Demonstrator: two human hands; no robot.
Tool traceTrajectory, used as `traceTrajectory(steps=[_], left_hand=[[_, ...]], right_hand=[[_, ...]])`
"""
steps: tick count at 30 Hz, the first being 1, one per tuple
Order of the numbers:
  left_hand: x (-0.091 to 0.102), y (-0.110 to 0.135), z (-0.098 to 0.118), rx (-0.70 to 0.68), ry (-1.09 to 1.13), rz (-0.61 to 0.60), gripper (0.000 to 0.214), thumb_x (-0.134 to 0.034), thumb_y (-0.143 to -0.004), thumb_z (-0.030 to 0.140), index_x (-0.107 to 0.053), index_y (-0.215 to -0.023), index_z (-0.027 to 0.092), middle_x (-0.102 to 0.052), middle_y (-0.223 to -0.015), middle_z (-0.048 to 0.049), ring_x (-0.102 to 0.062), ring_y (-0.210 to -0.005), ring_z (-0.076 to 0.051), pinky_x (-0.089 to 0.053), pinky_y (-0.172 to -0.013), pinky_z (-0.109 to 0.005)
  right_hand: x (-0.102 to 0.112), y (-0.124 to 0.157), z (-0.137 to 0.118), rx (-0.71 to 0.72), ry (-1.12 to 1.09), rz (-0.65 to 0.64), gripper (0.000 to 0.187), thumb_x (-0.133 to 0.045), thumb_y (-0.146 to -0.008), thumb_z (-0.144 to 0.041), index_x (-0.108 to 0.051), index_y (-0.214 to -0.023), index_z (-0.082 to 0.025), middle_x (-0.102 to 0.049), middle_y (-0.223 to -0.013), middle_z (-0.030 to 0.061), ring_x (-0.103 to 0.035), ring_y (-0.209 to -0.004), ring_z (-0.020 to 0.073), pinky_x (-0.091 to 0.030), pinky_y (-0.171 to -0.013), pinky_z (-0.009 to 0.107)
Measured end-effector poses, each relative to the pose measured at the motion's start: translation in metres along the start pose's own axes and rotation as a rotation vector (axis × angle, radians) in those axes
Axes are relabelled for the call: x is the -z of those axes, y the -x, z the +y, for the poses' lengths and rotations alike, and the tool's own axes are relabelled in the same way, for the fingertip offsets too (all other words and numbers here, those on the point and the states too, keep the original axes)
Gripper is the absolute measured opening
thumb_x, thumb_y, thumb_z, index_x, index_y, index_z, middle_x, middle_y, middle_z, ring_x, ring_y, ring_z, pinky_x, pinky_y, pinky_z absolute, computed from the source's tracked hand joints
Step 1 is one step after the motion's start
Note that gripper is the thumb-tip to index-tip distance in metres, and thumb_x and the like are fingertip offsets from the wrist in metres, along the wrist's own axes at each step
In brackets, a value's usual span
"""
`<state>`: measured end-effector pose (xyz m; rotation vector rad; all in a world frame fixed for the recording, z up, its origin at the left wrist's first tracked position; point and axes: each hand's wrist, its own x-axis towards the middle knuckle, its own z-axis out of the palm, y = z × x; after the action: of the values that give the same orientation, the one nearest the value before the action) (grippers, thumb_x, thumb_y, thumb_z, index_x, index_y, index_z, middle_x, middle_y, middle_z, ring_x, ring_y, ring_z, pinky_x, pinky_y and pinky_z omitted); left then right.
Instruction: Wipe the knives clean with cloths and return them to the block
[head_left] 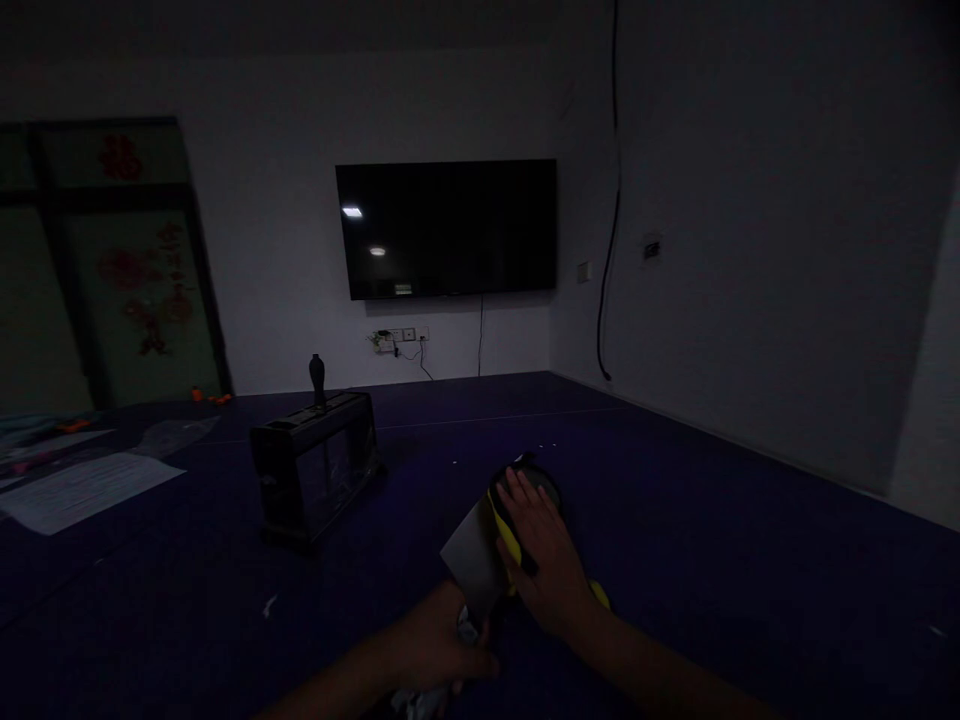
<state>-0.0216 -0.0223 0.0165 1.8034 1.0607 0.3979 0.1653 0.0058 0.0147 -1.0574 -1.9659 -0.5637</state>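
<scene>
At the bottom centre, my left hand [435, 645] is closed around a pale, shiny handle. A broad flat metal blade, like a cleaver's [474, 552], stands up from this grip and leans against the side of a black-and-yellow device [505, 530]. On top of this device lies my right hand [547, 560], fingers stretched out and thumb apart. The device's round dark top shows past the fingertips, and a yellow part shows beyond the wrist. Dim light and my hands hide its exact kind and most of its body.
A black box-shaped frame [315, 455] with clear sides and an upright handle stands to the left on the dark blue surface [675, 500]. Papers [90, 490] and a plastic bag [176, 436] lie farther left. A television [450, 230] hangs on the wall; a black cable [611, 260] dangles right.
</scene>
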Motion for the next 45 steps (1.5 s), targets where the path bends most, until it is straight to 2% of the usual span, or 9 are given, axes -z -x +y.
traceTrajectory(steps=[4, 12, 18, 29, 35, 42, 45], left_hand=[[-0.001, 0.001, 0.001, 0.012, 0.006, 0.022, 0.043, -0.064, -0.059, 0.021, -0.050, -0.099, 0.016, -0.050, -0.065, 0.0057, -0.044, -0.049, -0.006, -0.035, -0.044, -0.016], [-0.002, -0.001, -0.003, -0.016, 0.160, 0.042, 0.047, -0.066, -0.057, 0.019, -0.046, -0.100, 0.016, -0.052, -0.068, 0.0059, -0.042, -0.044, -0.004, -0.032, -0.041, -0.016], [-0.003, 0.000, -0.003, -0.017, 0.317, 0.084, 0.033, -0.064, -0.058, 0.021, -0.045, -0.084, 0.018, -0.048, -0.058, 0.0090, -0.038, -0.038, -0.003, -0.029, -0.037, -0.015], [0.000, -0.008, -0.014, -0.005, 0.454, 0.060, 0.040, -0.069, -0.056, 0.034, -0.042, -0.081, 0.019, -0.045, -0.043, 0.0108, -0.034, -0.028, -0.004, -0.025, -0.031, -0.014], [-0.001, -0.005, -0.011, -0.034, 0.362, 0.032, 0.033, -0.068, -0.058, 0.031, -0.043, -0.075, 0.018, -0.046, -0.047, 0.0095, -0.035, -0.029, -0.004, -0.031, -0.032, -0.016], [-0.002, 0.002, 0.000, 0.013, 0.113, 0.004, 0.034, -0.065, -0.060, 0.023, -0.050, -0.090, 0.017, -0.048, -0.056, 0.0083, -0.038, -0.039, -0.004, -0.029, -0.038, -0.015], [-0.002, 0.002, 0.001, 0.015, 0.033, -0.001, 0.045, -0.066, -0.058, 0.022, -0.051, -0.100, 0.017, -0.051, -0.064, 0.0061, -0.040, -0.043, -0.004, -0.030, -0.040, -0.016]], right_hand=[[0.001, -0.001, -0.001, 0.002, -0.006, 0.006, 0.056, -0.036, -0.090, -0.034, -0.018, -0.141, -0.019, -0.023, -0.146, 0.0072, -0.019, -0.133, 0.0251, -0.026, -0.104, 0.049], [-0.002, -0.001, 0.000, -0.014, -0.002, -0.007, 0.055, -0.036, -0.090, -0.036, -0.021, -0.140, -0.019, -0.027, -0.144, 0.0074, -0.021, -0.133, 0.0242, -0.027, -0.104, 0.048], [-0.009, 0.002, 0.003, -0.034, -0.004, -0.025, 0.053, -0.036, -0.090, -0.036, -0.024, -0.139, -0.019, -0.028, -0.144, 0.0078, -0.023, -0.132, 0.0241, -0.029, -0.103, 0.049], [-0.010, 0.003, 0.005, -0.141, -0.025, -0.052, 0.049, -0.036, -0.091, -0.040, -0.037, -0.134, -0.017, -0.035, -0.140, 0.0083, -0.029, -0.130, 0.0232, -0.031, -0.103, 0.046], [-0.009, 0.003, 0.005, -0.103, -0.016, -0.021, 0.049, -0.037, -0.091, -0.038, -0.033, -0.136, -0.019, -0.036, -0.140, 0.0083, -0.028, -0.130, 0.0236, -0.030, -0.103, 0.048], [-0.006, 0.002, 0.006, -0.100, -0.002, 0.063, 0.052, -0.034, -0.091, -0.036, -0.024, -0.139, -0.018, -0.024, -0.145, 0.0084, -0.021, -0.133, 0.0241, -0.025, -0.105, 0.050], [-0.003, 0.000, 0.004, -0.097, -0.001, 0.075, 0.053, -0.033, -0.091, -0.036, -0.021, -0.140, -0.019, -0.021, -0.146, 0.0076, -0.020, -0.133, 0.0246, -0.023, -0.105, 0.051]])
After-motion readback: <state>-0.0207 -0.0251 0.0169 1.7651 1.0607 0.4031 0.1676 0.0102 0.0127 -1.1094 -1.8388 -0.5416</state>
